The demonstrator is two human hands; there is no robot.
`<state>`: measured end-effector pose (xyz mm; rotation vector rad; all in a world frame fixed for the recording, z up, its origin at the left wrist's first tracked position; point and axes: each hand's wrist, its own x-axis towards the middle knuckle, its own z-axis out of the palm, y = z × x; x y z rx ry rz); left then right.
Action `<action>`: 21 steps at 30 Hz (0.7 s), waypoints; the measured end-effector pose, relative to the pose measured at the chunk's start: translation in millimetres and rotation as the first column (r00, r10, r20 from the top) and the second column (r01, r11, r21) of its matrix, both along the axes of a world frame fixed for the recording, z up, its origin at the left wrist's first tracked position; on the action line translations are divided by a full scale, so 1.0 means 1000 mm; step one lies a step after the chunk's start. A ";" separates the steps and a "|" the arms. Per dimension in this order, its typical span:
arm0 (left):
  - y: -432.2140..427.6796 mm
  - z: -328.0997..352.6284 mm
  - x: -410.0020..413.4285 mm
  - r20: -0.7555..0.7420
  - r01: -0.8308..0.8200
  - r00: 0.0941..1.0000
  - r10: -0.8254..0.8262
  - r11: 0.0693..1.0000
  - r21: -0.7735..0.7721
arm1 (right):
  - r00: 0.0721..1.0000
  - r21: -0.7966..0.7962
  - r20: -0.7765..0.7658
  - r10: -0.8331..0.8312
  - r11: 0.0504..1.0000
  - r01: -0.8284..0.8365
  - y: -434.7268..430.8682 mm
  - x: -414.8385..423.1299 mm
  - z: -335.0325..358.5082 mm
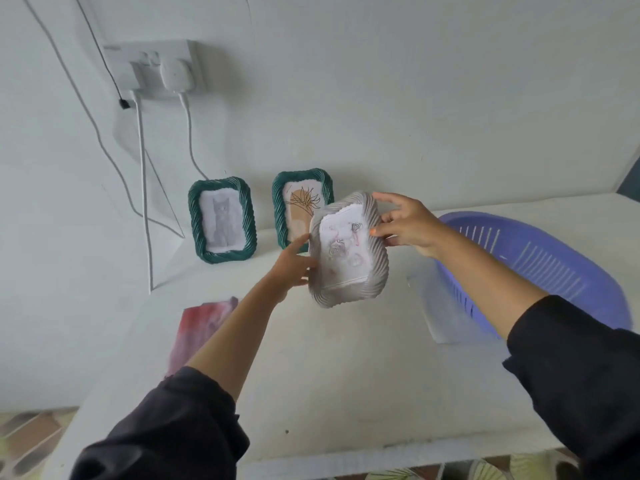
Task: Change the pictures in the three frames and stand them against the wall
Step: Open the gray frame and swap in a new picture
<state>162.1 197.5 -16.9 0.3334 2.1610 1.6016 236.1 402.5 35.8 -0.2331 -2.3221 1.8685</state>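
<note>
While two green frames stand, both hands hold the grey frame

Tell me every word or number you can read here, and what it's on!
None can be read anywhere.
Left green twisted-rim frame: grey cat picture, no text.
Right green twisted-rim frame: plant drawing, no text.
Pale grey ribbed frame, held by left hand and right hand: blurred drawing, nothing readable.
White wall socket: any marks too blurred.

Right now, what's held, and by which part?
The grey frame, in both hands: the left hand grips its left edge, and the right hand pinches its upper right edge.
</note>
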 end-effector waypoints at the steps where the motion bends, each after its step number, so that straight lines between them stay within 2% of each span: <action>1: -0.005 -0.003 0.006 0.040 0.028 0.999 -0.027 0.999 -0.026 | 1.000 -0.002 -0.004 -0.008 1.000 0.008 -0.007 0.002 -0.001; 3: -0.009 -0.007 0.016 0.089 0.042 0.995 -0.034 0.996 -0.084 | 1.000 0.031 -0.008 -0.020 0.999 0.021 -0.019 0.004 -0.001; 5: -0.007 -0.007 0.021 0.060 -0.046 0.997 0.051 0.995 -0.092 | 0.999 0.140 -0.018 -0.031 0.990 0.034 -0.030 0.004 0.003; 7: 0.000 0.000 0.026 0.021 -0.144 0.989 0.143 0.989 0.036 | 1.000 0.321 -0.007 -0.030 0.947 0.031 -0.040 0.003 0.008; 9: 0.009 0.009 0.035 0.022 -0.151 0.988 0.150 0.971 0.186 | 0.999 0.496 0.036 -0.012 0.868 -0.007 -0.053 0.003 0.012; 12: 0.017 0.016 0.050 0.071 -0.115 0.992 0.100 0.960 0.256 | 0.995 0.602 0.095 0.026 0.795 -0.079 -0.073 0.002 0.010; 15: 0.019 0.010 0.057 0.050 -0.120 0.993 0.110 0.943 0.311 | 0.980 0.568 0.159 0.116 0.802 -0.187 -0.084 -0.001 0.005; 18: 0.014 -0.002 0.056 0.015 -0.161 0.986 0.167 0.915 0.369 | 0.949 0.358 0.234 0.210 0.889 -0.285 -0.085 -0.004 -0.002; 19: 0.010 -0.007 0.056 0.018 -0.168 0.985 0.173 0.920 0.353 | 0.951 0.334 0.228 0.210 0.900 -0.279 -0.081 -0.004 -0.004; 21: 0.002 -0.017 0.052 0.031 -0.233 0.972 0.232 0.948 0.216 | 0.963 0.380 0.189 0.191 0.890 -0.251 -0.069 -0.002 -0.009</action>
